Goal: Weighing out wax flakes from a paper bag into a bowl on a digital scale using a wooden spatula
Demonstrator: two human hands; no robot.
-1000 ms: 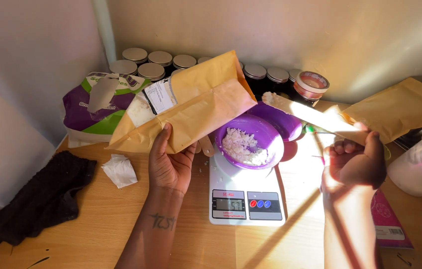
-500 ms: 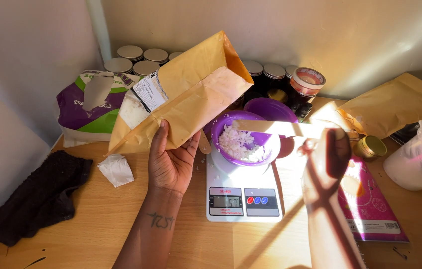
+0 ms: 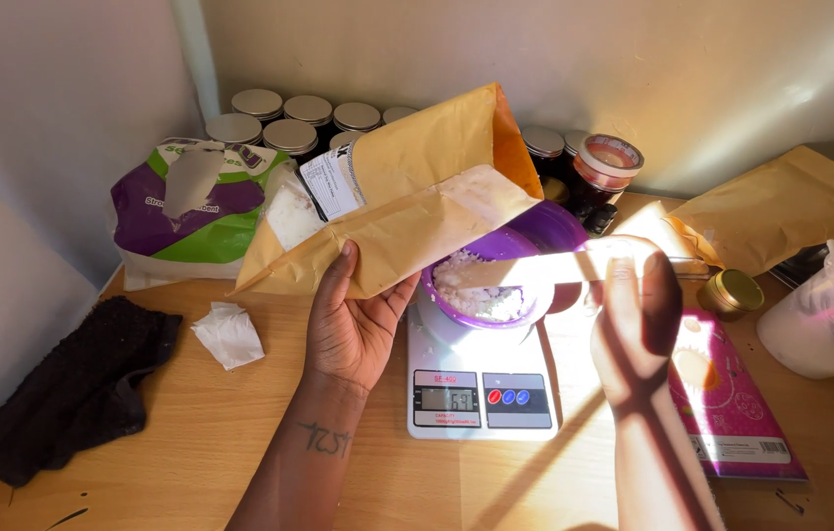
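Note:
My left hand [image 3: 353, 320] holds a brown paper bag [image 3: 417, 187] tilted, its open mouth over a purple bowl [image 3: 496, 285]. The bowl holds white flakes and stands on a white digital kitchen scale [image 3: 481, 388]. My right hand [image 3: 638, 315] grips a flat wooden stick [image 3: 545, 265] that reaches left across the bowl's rim, brightly lit by sun. A second purple bowl [image 3: 560, 224] sits just behind the first.
Several lidded jars [image 3: 284, 116] line the back wall beside a purple and green bag [image 3: 186, 206]. A dark cloth [image 3: 68, 388] and crumpled tissue [image 3: 228, 334] lie left. Right: another brown bag [image 3: 781, 211], a small gold tin [image 3: 732, 292], a pink booklet [image 3: 732, 403], a plastic bag of white powder [image 3: 830, 320].
My right hand has come down and left, bringing the stick over the bowl. The brown bag has tipped lower toward the bowl.

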